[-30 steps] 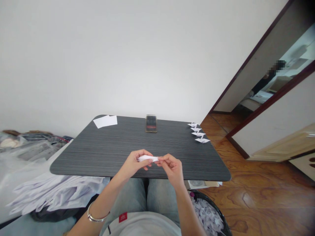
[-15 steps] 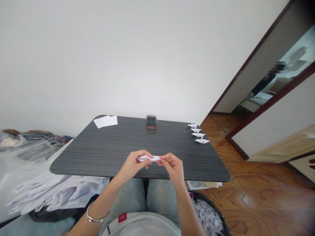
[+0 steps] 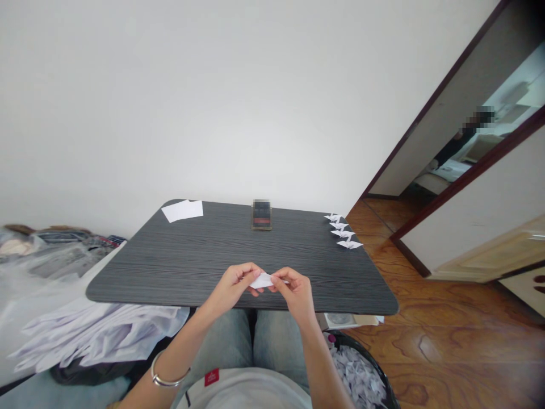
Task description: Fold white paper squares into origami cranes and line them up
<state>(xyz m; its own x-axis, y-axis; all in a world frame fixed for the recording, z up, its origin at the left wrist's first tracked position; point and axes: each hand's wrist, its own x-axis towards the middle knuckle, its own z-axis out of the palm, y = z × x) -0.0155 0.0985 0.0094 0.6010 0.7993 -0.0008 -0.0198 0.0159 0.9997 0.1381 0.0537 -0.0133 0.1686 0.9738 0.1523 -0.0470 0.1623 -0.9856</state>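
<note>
A small folded white paper piece (image 3: 262, 280) is pinched between both my hands above the near edge of the dark wood-grain table (image 3: 187, 255). My left hand (image 3: 232, 288) grips its left end with fingers closed. My right hand (image 3: 293, 289) pinches its right end, thumb and forefinger pressed together. A silver bangle sits on my left wrist. Most of the paper is hidden behind my fingers.
Several folded paper cranes (image 3: 344, 232) line the table's right edge. A white sheet (image 3: 183, 211) lies at the far left corner, a small dark upright object (image 3: 261, 214) at the far middle. Loose white papers (image 3: 97, 335) lie left of my lap; a bin of paper scraps (image 3: 361, 375) stands right.
My hands have come closer together and dropped slightly; the paper between them now shows shorter and more covered by the fingers.
</note>
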